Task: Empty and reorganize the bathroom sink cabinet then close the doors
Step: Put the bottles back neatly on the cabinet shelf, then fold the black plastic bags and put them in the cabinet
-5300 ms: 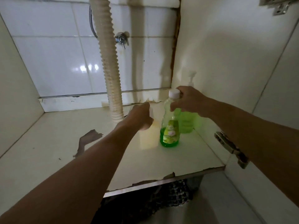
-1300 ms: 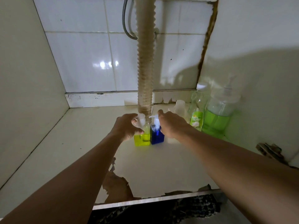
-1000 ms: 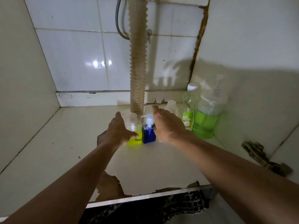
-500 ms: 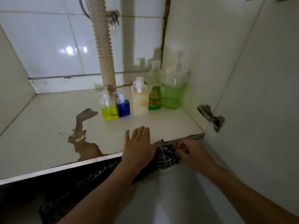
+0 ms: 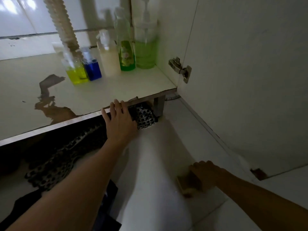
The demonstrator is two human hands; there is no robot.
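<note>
Inside the open cabinet a row of bottles stands on the white shelf [image 5: 116, 87]: a yellow pump bottle [image 5: 75, 73], a blue pump bottle [image 5: 92, 68], a cream bottle [image 5: 109, 60], a slim green bottle [image 5: 126, 54] and a large green pump dispenser [image 5: 145, 49] against the right wall. My left hand [image 5: 120, 121] rests with straight fingers on the shelf's front edge. My right hand [image 5: 205, 172] is low on the floor tiles, curled over a small tan box-like object [image 5: 183, 185].
A ribbed drain hose [image 5: 62, 22] comes down to the shelf behind the bottles. A patterned mat [image 5: 145, 116] lies under the cabinet. The open right door [image 5: 250, 80] hangs on a metal hinge [image 5: 180, 69]. Peeled brown patches [image 5: 48, 104] mark the shelf's left front.
Both hands let go of the small pump bottles and drew back. The left hand settled on the shelf edge; the right hand dropped from the mat to the floor onto the tan object.
</note>
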